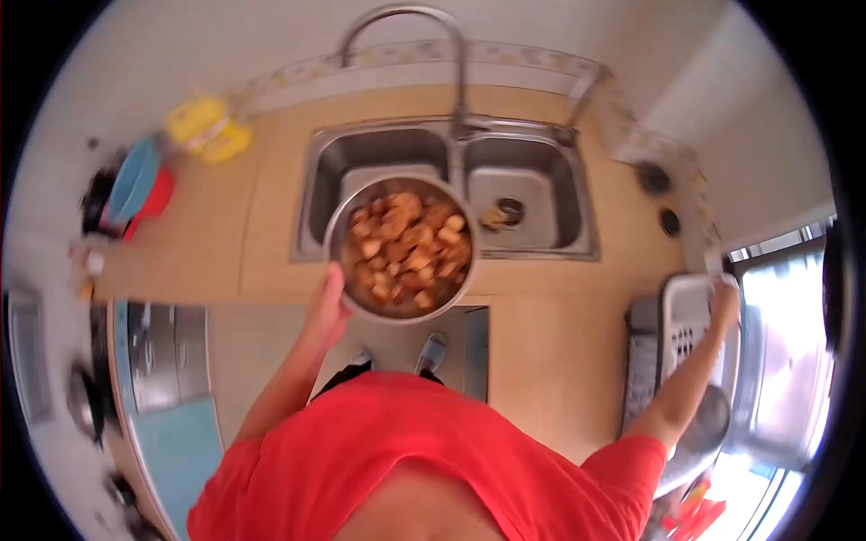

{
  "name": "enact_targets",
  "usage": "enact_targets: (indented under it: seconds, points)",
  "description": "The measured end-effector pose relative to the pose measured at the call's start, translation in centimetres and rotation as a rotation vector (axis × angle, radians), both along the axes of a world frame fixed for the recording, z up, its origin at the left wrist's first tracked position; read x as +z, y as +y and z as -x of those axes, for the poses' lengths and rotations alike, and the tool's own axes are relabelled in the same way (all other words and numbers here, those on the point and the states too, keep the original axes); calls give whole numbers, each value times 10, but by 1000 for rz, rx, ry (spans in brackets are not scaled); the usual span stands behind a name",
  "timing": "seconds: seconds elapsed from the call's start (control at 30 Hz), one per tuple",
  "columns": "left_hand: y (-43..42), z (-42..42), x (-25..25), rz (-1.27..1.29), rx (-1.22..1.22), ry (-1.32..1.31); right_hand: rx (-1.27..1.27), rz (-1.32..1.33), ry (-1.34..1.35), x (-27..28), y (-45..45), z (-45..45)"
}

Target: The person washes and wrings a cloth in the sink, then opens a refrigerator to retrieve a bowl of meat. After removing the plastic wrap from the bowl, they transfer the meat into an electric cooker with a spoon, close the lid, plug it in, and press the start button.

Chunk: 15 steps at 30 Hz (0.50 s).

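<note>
My left hand (328, 308) grips the near left rim of a round metal bowl (337, 236), thumb up along its side. Brown chunks of food (410, 248), some paler and cube-like, fill much of the bowl, which is held over the counter edge in front of the left sink basin. Far off to the right, my right arm stretches out, and my right hand (724, 305) is at the far end of a white plastic basket (678, 302) with a slotted side. Its fingers are too small and blurred to make out.
A double steel sink (588, 236) with a tall curved faucet (462, 77) lies ahead. Something yellow and dark (505, 214) rests in the right basin. At left stand a yellow container (209, 129), a blue basin (134, 178) and a red one (160, 194).
</note>
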<state>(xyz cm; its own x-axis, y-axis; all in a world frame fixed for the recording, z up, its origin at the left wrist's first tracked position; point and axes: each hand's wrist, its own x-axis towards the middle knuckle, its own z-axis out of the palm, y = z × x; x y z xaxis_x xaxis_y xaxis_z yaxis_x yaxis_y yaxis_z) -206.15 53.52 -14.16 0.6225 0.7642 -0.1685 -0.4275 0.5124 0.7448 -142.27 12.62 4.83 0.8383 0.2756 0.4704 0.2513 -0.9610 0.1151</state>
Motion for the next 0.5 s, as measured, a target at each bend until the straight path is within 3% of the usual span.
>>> enact_targets:
  seconds: [0.1,0.17,0.23,0.27,0.3,0.33,0.37,0.4,0.43,0.47,0.5]
  points:
    - [-5,6,10,-3,76,21,-105,73,-129,9,8,33]
    - [-27,-10,6,-66,39,-5,-85,165,-227,-42,-39,-30]
    - [-29,-9,8,-74,74,24,-202,234,-383,-36,-45,-23]
    - [-31,-11,7,-77,86,39,-102,286,-632,-32,-64,-40]
    - [-32,-15,3,-71,110,40,-261,277,-602,-14,-67,-51]
    - [-34,-19,1,-67,133,41,-230,327,-862,8,-67,-40]
    - [-41,-18,-4,-62,164,42,-349,323,-916,30,-58,-23]
    - [-46,-23,-4,-53,185,47,-91,1,-894,42,-91,-80]
    - [-48,-27,-2,-53,214,47,113,-238,-874,63,-69,-51]
    - [-51,-30,-3,-62,254,40,694,-192,-988,89,-77,-80]
    - [-53,-31,-8,-52,258,42,640,-507,-760,86,-50,-62]
